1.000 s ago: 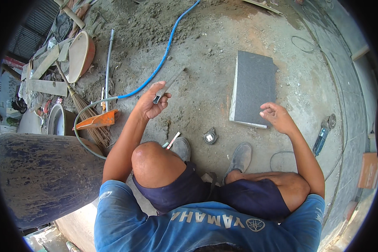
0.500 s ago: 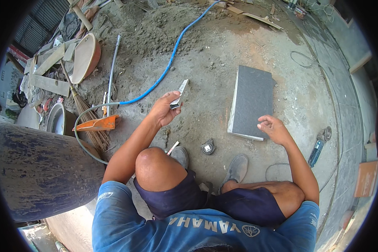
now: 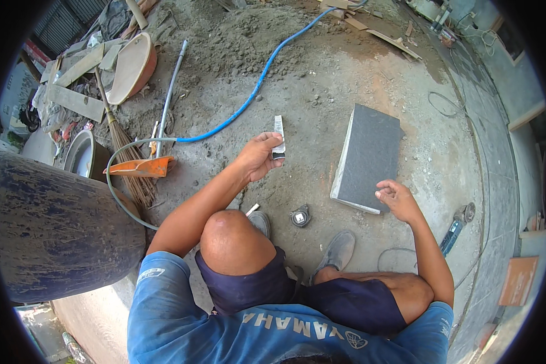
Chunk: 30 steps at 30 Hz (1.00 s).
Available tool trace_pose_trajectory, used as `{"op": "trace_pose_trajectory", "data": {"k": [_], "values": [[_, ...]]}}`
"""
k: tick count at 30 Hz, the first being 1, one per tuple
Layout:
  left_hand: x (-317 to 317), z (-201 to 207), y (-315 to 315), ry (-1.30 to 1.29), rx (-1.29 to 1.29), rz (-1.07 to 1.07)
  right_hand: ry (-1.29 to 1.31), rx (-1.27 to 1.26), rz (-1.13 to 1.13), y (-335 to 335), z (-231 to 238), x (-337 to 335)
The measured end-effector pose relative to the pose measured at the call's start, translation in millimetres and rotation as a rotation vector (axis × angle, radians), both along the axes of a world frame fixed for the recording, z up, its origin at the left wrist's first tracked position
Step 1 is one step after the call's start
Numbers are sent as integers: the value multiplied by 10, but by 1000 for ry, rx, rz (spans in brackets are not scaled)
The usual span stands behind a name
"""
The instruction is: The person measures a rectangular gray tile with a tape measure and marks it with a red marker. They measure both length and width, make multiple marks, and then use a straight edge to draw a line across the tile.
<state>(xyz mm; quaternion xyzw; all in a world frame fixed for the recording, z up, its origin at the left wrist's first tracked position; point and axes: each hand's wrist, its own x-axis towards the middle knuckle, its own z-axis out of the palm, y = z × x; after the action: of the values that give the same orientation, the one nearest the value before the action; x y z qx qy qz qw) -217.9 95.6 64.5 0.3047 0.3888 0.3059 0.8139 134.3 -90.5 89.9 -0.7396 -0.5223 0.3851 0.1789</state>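
Note:
My left hand (image 3: 262,156) pinches a narrow strip of cut tile (image 3: 278,134), pale on its long face and dark at the lower end. It is held up above the floor, in front of my left knee. Below and to the right of it, a black tape measure (image 3: 299,216) lies between my shoes. Dark grey rectangular tiles (image 3: 370,156) with a pale side edge lie on the floor at the right, apparently stacked. My right hand (image 3: 397,199) hovers at their near right corner, fingers curled toward the thumb; whatever they may hold is too small to make out.
An angle grinder (image 3: 456,228) lies right of my right hand, its cord trailing on the floor. A blue hose (image 3: 241,111) crosses the ground ahead. A large dark drum (image 3: 67,227), a broom (image 3: 122,148), an orange dustpan (image 3: 141,167) and a basin (image 3: 130,70) stand left.
The tile strip in my left hand has turned more upright, and that hand has moved a little right. My right hand stays by the tiles' near right corner. The whole view has shifted slightly.

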Motion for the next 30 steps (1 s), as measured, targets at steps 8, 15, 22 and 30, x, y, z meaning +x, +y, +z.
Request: {"op": "trace_pose_trajectory", "data": {"k": [8,15,22,30], "values": [[22,34,-13,-15,20,-49,8,14,9,3,-34,-3],[49,26,-62,6,4,-31,20,12,11,-21,-48,-2],[62,83,-63,11,-5,-21,20,19,13,-17,-27,8],[35,-17,-66,144,-38,19,20,-5,3,14,-66,19]]}}
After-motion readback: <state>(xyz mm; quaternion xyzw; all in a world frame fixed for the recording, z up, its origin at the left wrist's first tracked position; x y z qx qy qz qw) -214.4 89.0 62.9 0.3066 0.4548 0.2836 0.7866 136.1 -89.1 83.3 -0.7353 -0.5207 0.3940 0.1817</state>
